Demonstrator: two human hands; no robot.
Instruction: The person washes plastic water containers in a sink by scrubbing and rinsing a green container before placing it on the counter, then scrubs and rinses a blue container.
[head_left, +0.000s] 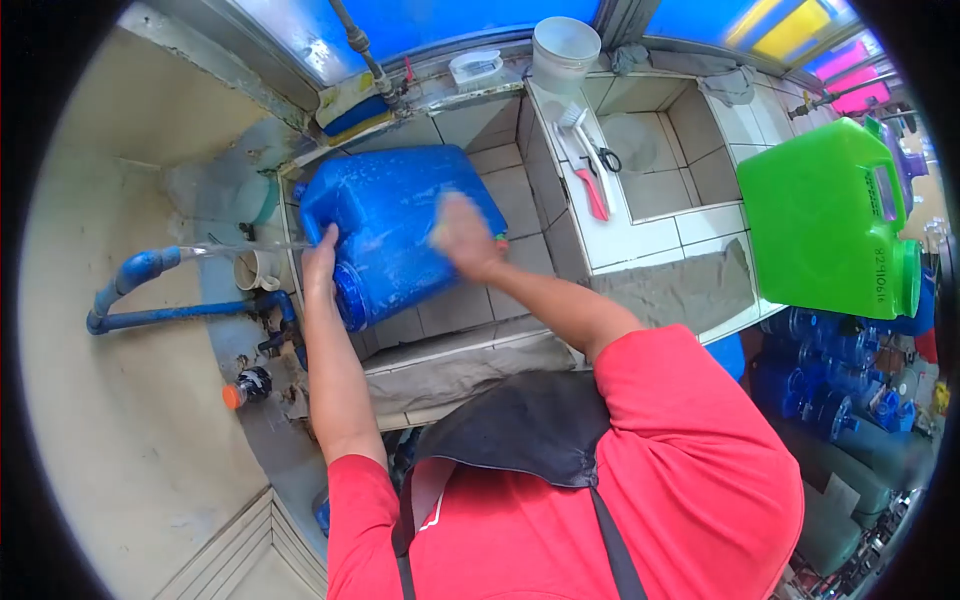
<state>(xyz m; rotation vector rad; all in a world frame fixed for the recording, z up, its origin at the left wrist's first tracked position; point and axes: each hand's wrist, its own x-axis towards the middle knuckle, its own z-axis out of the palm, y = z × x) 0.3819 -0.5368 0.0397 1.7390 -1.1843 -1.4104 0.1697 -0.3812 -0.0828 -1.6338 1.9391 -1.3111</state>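
Note:
A large blue jug (385,215) lies on its side in the tiled sink basin (515,200), its capped neck toward me at the lower left. My left hand (320,262) is closed round the jug's handle on the left. My right hand (465,238), blurred by motion, is against the jug's upper face near its right end. A bit of something green and orange shows beside that hand; what it holds, if anything, is too blurred to tell. Clear water runs from the blue pipe (155,266) toward the jug's left side.
A green jug (820,220) stands at the right beside a smaller tiled basin (655,150). Between the basins lie a white brush (590,140) and a pink-handled tool (592,193). A white bucket (565,55) and sponges (350,105) sit along the back ledge.

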